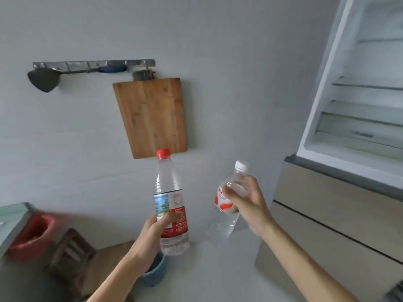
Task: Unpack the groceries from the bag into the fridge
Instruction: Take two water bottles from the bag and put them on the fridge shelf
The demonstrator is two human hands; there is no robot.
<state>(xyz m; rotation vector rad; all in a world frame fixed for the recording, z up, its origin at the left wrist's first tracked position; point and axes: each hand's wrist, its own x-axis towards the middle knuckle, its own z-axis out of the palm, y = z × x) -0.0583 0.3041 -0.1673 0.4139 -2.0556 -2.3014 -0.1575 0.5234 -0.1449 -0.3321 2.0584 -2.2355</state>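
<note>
- Gripping the labelled lower half of a red-capped bottle (169, 192), the left grip (152, 234) has fingers and thumb curled round it at lower centre of the frame. The clear bottle stands nearly upright.
- The right grip (250, 205), just right of centre, is closed round the shoulder of a white-capped bottle (223, 216), with the thumb across its front. This bottle tilts, its cap toward the upper right and its base toward the lower left.
- The two bottles are near each other but apart, both held in the air before a pale wall.
- The fridge (359, 94) fills the upper right of the frame, its white shelves showing. Both bottles are outside it, to its lower left.
- Beige panels (327, 214) with dark gaps sit below the open compartment.
- A wooden cutting board (152, 116) hangs on the wall under a metal rail (93, 64), with a dark spatula (43, 79) at upper left.
- A blue cup (154, 273) is partly hidden under the left wrist.
- A blurred red tub (32, 234) sits at lower left.
</note>
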